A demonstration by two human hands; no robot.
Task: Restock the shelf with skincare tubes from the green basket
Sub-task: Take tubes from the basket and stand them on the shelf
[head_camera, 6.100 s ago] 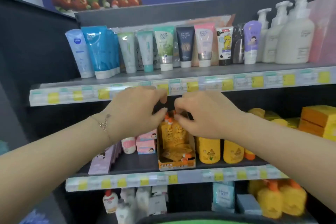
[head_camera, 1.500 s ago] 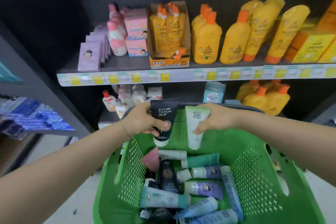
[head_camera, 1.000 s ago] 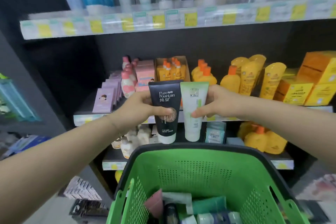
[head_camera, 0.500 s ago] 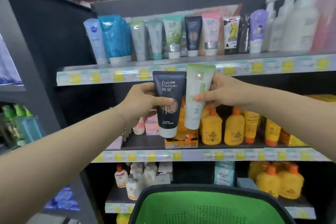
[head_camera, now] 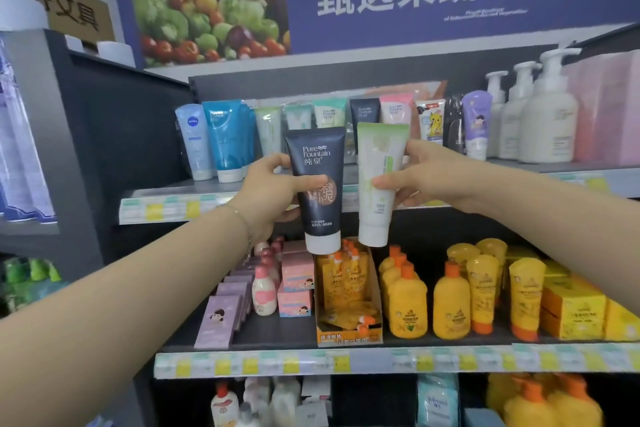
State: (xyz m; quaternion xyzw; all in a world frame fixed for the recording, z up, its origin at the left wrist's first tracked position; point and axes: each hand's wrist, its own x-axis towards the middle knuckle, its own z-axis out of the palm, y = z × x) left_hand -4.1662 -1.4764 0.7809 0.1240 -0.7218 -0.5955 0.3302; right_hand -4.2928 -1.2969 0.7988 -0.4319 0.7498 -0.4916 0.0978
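My left hand point(head_camera: 273, 191) clamps dark tube point(head_camera: 317, 184), right hand point(head_camera: 426, 177) pale green tube point(head_camera: 377, 177); caps down, level with top shelf point(head_camera: 173, 210), ready for upright slotting

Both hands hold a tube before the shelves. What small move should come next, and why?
Probably raise both tubes a little and push them forward onto the top shelf. The left hand grips the dark tube and the right hand the pale tube, caps down, in front of the shelf's edge, lower than the standing row. A matching tube stands there.
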